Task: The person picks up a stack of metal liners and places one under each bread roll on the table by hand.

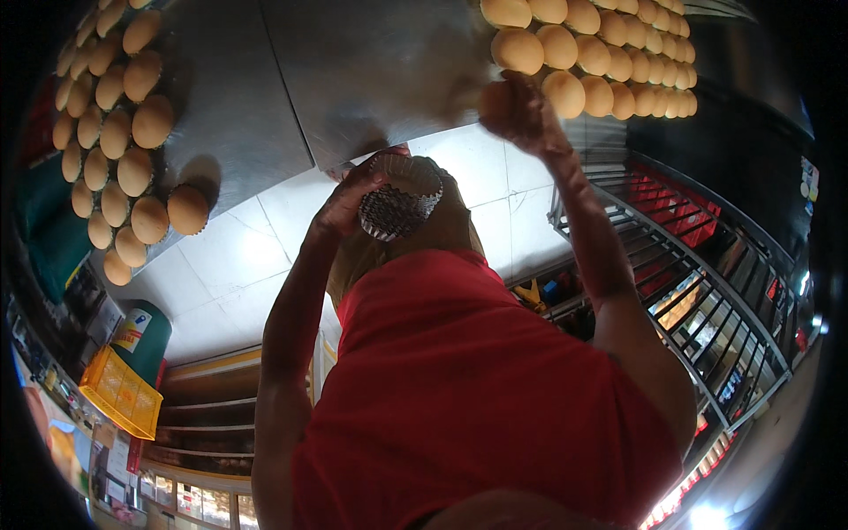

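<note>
My left hand (352,196) is closed round a stack of fluted, silvery baking cups (400,201), held in front of my body at the near edge of the steel table (380,71). My right hand (533,124), somewhat smeared by motion, grips a round golden-brown bun (498,102) above the table's right part. Close by it, rows of similar buns (556,47) cover the far right of the table. Another group of buns (115,134) stands in rows at the left, with fluted cups showing under some.
A slatted metal rack (707,309) stands at my right, with a red crate (676,208) behind its bars. A yellow plastic crate (121,391) and a green bin (143,340) are at the lower left. White floor tiles (225,252) show below the table edge.
</note>
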### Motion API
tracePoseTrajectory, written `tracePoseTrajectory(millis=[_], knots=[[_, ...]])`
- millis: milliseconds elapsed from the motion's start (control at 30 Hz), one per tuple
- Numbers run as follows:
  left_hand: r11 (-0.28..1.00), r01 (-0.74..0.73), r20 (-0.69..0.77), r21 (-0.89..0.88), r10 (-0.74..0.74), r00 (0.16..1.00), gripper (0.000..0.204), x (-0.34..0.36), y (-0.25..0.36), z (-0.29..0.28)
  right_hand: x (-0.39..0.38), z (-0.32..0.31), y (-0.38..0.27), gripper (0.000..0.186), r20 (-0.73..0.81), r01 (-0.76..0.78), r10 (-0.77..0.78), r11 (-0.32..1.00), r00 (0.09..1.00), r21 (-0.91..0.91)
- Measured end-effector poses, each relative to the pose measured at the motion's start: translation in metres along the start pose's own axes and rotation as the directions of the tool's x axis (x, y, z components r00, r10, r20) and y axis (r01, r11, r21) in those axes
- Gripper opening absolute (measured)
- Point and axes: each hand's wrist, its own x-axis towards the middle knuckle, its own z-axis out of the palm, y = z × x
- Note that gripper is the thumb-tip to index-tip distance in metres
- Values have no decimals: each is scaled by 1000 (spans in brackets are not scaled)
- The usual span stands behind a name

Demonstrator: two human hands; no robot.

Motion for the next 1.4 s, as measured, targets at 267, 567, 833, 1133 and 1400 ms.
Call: tracePoseTrajectory(millis=[267,567,833,1133,1400], knots=[[982,-189,-173,-21,183,968,50,-21,-18,-17,-5,-3,49,75,-197,-88,4,904,980,-419],[516,-687,-366,513,855,369,83,-79,27,-32,-6,-20,39,76,-24,103,-139,831,990,-547],[197,-17,-197,980,980,-12,95,-112,60,-98,70,45,-63,74,187,257,-233,959,954,-121],[-64,-75,68,995,997,49,117,-109,42,-112,150,225,-194,103,403,395,-459,888,792,236],[159,-406,-97,900,981,168,104,-236,23,-58,68,218,-281,99,464,219,-363,916,808,335]])
